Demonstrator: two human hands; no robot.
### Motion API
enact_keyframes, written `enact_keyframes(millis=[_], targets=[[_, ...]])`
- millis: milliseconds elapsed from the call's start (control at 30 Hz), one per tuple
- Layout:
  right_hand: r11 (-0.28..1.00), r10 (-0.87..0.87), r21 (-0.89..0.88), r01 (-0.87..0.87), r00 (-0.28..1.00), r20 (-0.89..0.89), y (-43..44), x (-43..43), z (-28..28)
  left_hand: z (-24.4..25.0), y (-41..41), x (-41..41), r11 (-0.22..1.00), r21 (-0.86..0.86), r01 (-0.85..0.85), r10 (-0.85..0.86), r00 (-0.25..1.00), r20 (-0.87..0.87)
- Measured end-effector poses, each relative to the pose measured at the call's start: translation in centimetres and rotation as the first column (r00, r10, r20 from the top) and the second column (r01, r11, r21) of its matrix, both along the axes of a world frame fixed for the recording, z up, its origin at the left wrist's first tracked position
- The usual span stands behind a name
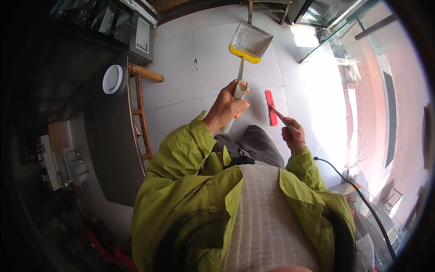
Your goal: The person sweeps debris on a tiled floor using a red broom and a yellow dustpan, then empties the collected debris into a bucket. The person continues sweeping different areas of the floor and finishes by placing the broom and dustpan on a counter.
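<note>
My left hand [227, 104] is closed around the pale handle [240, 89] of a long-handled dustpan. Its scuffed grey pan [252, 38] is at the top of the view, with a yellow toothed strip [244, 56] along the edge nearest me. My right hand [291, 133] grips the handle [281, 117] of a broom. The broom's narrow red head [271, 108] is low over or on the pale tiled floor [234, 73], to the right of the dustpan handle; contact with the floor cannot be made out. Both hands are apart from each other.
A dark table [105, 142] on the left bears stacked white plates [112, 79]. Beside it is a wooden bench [137, 98]. A wooden stool [269, 9] is behind the dustpan. A glass panel [334, 39] and bright doorway lie right; a black cable [357, 197] hangs near my right side.
</note>
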State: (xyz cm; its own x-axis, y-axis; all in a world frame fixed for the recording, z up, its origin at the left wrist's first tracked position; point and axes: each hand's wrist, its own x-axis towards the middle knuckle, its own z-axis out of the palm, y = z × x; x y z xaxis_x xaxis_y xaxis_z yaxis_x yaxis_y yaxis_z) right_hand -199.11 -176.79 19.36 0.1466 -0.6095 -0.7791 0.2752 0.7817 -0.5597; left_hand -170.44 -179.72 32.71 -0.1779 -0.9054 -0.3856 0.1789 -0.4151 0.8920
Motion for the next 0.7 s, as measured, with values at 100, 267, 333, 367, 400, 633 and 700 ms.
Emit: enact_keyframes(millis=[100, 267, 333, 367, 400, 633, 700], targets=[[0.931, 0.206, -0.287, -0.227, 0.973, -0.102, -8.9, 5.7, 3.7, -1.6, -5.0, 3.9, 0.992, -0.010, -0.126, 0.126, 0.989, 0.073], [0.795, 0.409, -0.523, -0.307, 0.908, 0.089, -24.2, 17.1, 9.0, -3.4, -13.1, 11.1, 0.968, -0.027, -0.251, 0.252, 0.955, 0.156], [0.684, 0.488, -0.601, -0.413, 0.872, -0.044, -29.8, 22.1, 10.1, -4.7, -16.8, 14.7, 0.969, -0.052, -0.242, 0.247, 0.960, 0.134], [0.620, 0.487, -0.619, -0.483, 0.855, -0.179, -32.2, 25.3, 10.3, -5.5, -18.6, 16.5, 0.960, -0.053, -0.274, 0.278, 0.951, 0.136], [0.593, 0.459, -0.615, -0.520, 0.846, -0.271, -34.3, 28.4, 9.9, -6.1, -20.3, 18.0, 0.951, -0.055, -0.303, 0.308, 0.941, 0.138], [-0.090, 0.155, -0.430, -0.898, 0.414, -0.897, -47.9, 47.9, 7.6, -7.6, -34.5, 29.3, 0.953, -0.021, -0.303, 0.301, 0.935, 0.187], [-0.102, 0.229, -0.450, -0.887, 0.419, -0.879, -52.3, 51.4, 7.0, -7.8, -38.5, 32.7, 0.958, -0.003, -0.286, 0.279, 0.930, 0.238]])
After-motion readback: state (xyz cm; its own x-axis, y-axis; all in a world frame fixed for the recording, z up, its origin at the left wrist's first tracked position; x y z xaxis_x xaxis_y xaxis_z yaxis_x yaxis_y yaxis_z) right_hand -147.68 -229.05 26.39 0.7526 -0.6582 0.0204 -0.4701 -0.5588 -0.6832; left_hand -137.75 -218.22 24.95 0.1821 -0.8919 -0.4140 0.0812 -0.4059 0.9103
